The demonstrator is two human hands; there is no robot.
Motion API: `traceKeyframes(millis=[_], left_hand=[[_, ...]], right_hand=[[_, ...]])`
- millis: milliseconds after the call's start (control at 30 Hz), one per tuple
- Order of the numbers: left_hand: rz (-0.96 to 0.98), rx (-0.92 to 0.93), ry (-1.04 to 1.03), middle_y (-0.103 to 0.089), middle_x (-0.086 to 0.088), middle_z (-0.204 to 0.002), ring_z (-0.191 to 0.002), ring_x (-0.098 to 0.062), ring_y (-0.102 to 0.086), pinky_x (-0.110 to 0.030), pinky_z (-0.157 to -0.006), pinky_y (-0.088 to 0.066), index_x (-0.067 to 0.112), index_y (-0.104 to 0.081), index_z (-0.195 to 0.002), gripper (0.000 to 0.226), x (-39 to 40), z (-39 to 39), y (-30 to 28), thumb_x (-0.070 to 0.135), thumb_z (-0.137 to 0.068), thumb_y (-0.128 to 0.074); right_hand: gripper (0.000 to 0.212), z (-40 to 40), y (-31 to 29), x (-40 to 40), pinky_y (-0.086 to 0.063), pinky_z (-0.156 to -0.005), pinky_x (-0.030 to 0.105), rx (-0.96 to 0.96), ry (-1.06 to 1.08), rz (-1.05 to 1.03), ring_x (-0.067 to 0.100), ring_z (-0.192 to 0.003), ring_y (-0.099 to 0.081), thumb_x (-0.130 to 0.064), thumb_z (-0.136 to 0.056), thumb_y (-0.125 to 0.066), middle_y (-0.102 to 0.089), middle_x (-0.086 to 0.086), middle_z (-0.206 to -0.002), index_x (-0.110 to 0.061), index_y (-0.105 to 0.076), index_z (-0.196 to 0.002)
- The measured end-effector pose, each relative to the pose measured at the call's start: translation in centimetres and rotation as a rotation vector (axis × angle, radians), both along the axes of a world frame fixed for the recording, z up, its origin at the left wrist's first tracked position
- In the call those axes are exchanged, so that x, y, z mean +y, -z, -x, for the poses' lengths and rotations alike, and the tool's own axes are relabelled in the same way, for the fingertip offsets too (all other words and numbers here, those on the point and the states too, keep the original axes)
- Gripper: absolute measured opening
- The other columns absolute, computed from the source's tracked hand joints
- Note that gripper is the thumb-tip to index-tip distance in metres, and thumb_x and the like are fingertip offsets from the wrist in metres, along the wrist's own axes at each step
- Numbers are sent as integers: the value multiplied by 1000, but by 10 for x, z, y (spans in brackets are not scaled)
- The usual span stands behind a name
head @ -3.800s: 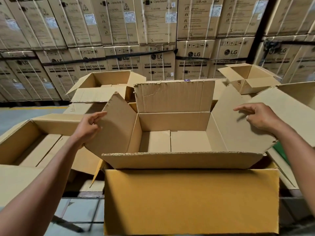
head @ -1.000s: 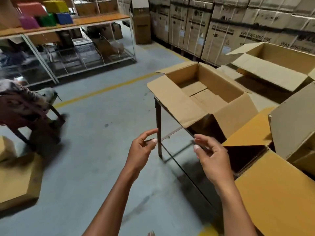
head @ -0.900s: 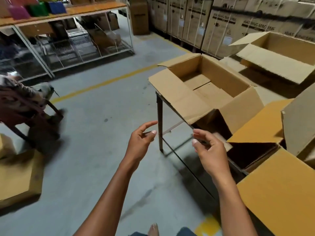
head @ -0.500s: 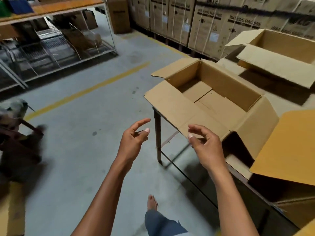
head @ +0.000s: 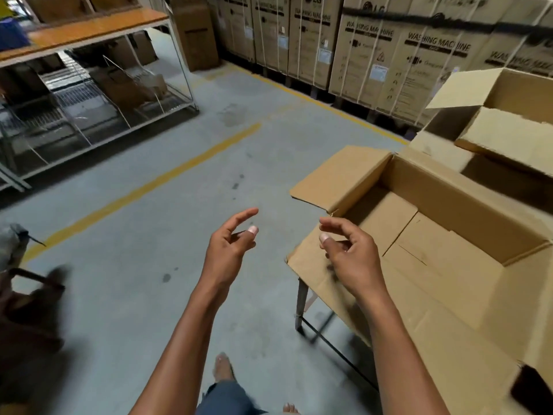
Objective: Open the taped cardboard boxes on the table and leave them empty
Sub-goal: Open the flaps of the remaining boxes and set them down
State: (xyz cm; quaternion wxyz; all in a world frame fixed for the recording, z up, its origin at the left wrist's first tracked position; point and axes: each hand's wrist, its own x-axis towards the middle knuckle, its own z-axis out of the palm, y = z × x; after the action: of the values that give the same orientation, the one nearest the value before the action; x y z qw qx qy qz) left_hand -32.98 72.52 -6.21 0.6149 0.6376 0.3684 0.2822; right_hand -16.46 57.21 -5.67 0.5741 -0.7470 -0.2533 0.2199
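Observation:
An open, empty cardboard box (head: 466, 205) sits at the table's left end, its flaps spread outward. A second open cardboard box (head: 508, 136) stands behind it at the right. My left hand (head: 232, 250) hovers over the floor left of the table, fingers apart and holding nothing. My right hand (head: 350, 256) hangs over the near flap (head: 311, 265) of the first box, fingers loosely curled and empty, apparently not touching it.
A metal table leg (head: 300, 307) stands below the box corner. Stacked washing machine cartons (head: 374, 46) line the back wall. A metal shelf rack (head: 89, 94) stands at the left. A yellow line (head: 143, 187) crosses the grey floor. A blurred dark object (head: 27, 310) lies at far left.
My view has swung left from the boxes toward the floor, then drifted back to the table. Both hands stay raised and empty, the right one now over the box flap.

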Motion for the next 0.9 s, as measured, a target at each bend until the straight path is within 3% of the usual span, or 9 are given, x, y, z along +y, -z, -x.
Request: traceKeyframes(millis=[200,500,733,900], left_hand=[[-2,32,127,-70,-5,-121,-109,-18,-70,-52,-105,-50,46,-69,-121,36,110,-41,12,42,-85,-67],[-28,23,478,-69,-12,-123,-110,-19,-70,-50,-106,-51,46,-69,-120,35,284,-149,-8,39,-86,-67],[-33,-29,694,-69,12,-126,-114,-18,-68,-48,-103,-53,44,-70,-121,31,358,-267,-16,30,-94,-66],[-15,-41,782,-65,13,-133,-115,-17,-67,-47,-104,-53,43,-70,-122,30,405,-356,-10,29,-95,-65]], right_hand=[[30,-29,7,87,-58,-87,46,-30,156,-14,21,-83,-70,-15,-92,-67,-73,-16,-106,-39,-71,-109],[28,-81,9,206,-56,-89,50,-14,513,15,24,-89,-70,-17,-91,-68,-73,-18,-105,-39,-72,-108],[30,-150,11,264,-56,-90,42,-26,717,15,20,-98,-69,-12,-93,-67,-73,-13,-112,-30,-72,-116],[30,-226,16,313,-54,-97,40,-13,823,6,13,-106,-67,-10,-93,-66,-72,-12,-113,-28,-72,-117]])
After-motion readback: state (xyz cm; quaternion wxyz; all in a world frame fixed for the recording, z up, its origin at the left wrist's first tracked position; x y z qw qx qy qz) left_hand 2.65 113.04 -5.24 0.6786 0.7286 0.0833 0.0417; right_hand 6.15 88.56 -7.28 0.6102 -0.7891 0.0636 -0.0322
